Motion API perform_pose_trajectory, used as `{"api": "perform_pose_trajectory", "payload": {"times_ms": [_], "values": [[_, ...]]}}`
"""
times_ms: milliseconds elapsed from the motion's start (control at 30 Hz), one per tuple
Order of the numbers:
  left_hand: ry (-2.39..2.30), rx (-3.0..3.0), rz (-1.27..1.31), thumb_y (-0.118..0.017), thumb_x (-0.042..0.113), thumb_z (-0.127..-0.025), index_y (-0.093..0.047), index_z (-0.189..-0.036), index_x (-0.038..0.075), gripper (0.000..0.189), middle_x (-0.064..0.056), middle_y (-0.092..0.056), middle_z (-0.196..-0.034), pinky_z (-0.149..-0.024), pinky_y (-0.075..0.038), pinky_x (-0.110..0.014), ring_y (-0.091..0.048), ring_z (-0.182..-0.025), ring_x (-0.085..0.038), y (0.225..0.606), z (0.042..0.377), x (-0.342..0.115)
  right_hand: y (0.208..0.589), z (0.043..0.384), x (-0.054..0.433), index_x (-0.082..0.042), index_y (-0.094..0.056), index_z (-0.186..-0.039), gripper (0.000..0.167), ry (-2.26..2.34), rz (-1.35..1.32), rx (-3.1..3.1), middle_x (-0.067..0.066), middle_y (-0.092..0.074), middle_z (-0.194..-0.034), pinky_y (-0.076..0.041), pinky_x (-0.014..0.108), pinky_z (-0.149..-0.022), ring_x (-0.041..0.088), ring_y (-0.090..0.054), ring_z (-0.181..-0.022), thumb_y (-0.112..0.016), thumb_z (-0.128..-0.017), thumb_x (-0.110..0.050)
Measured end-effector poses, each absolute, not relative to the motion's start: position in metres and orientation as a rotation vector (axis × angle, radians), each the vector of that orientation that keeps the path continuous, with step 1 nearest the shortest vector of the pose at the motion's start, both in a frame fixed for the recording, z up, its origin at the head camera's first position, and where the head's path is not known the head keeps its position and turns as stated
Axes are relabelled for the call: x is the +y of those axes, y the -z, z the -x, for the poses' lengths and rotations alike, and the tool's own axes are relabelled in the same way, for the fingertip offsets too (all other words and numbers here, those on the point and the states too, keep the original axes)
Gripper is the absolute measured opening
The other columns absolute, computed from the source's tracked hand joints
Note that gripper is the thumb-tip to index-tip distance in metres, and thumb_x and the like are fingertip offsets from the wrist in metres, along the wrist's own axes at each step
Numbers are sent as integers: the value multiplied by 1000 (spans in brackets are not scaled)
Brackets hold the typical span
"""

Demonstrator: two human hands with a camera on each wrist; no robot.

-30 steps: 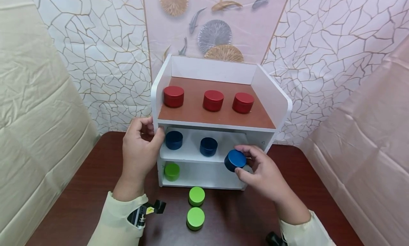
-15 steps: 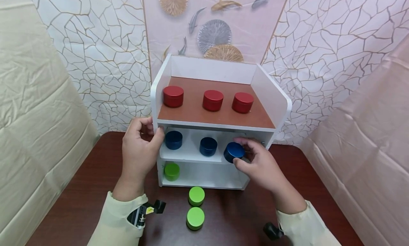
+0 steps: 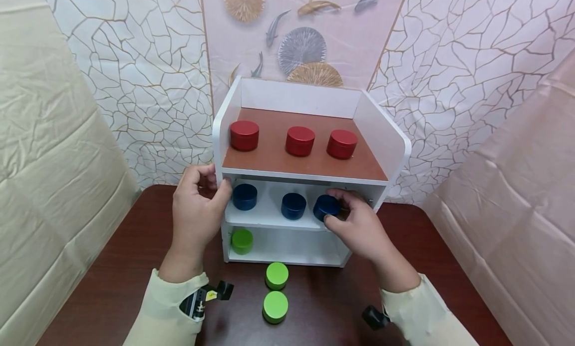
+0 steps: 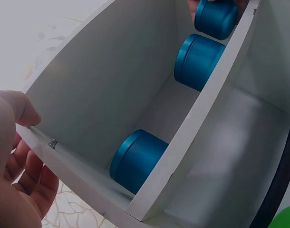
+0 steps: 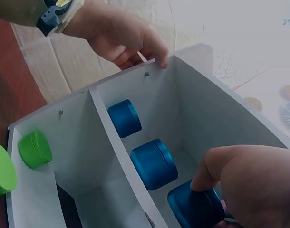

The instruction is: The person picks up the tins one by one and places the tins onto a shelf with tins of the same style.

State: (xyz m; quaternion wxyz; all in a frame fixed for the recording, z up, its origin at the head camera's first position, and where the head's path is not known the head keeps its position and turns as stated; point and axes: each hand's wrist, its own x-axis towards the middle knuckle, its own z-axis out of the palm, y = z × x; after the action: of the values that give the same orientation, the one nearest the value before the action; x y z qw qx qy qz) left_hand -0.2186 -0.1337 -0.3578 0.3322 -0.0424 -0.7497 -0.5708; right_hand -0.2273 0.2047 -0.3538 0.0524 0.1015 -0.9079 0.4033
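Note:
My right hand [image 3: 361,226] pinches a round blue tin [image 3: 326,207] between thumb and fingers at the right of the middle shelf [image 3: 269,222]. In the right wrist view this blue tin [image 5: 195,204] is close beside the middle blue tin [image 5: 154,164]. Two more blue tins stand on that shelf, one at the left [image 3: 244,196] and one at the centre [image 3: 293,206]. With thumb in front and fingers behind, my left hand [image 3: 199,208] grips the left side panel of the white shelf unit [image 3: 219,131]. The left wrist view shows its thumb over the panel edge.
Three red tins [image 3: 300,141] stand on the brown top shelf. One green tin [image 3: 242,241] sits at the left of the bottom shelf. Two green tins, the nearer one [image 3: 275,307] and the farther one [image 3: 276,275], stand on the dark red table [image 3: 323,311] in front of the unit.
My right hand has moved the blue tin back and slightly left, from in front of the middle shelf into it. The left hand has kept its grip on the panel.

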Motion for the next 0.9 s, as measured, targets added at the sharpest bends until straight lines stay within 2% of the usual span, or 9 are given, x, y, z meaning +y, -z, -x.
{"api": "perform_pose_trajectory", "payload": {"times_ms": [433,900], "values": [[1485,-1959,114,-76,20,-104,-70,-134,7,34,-6,-65,-115,-82,-55,-17,-60,-101,-14,358,219,-134,355,238,202,-12,-57,-161,65,-1210,-288,-2798,13,-49,-169,-53,65,-120,41,-53,-150,-77,-98,-18],[1491,-1955,113,-76,20,-104,-70,-134,7,34,-6,-65,-115,-82,-55,-17,-60,-101,-14,358,219,-133,357,238,200,-11,-58,-160,65,-1187,-281,-2807,13,-50,-168,-53,64,-120,40,-53,-149,-77,-98,-19]]}}
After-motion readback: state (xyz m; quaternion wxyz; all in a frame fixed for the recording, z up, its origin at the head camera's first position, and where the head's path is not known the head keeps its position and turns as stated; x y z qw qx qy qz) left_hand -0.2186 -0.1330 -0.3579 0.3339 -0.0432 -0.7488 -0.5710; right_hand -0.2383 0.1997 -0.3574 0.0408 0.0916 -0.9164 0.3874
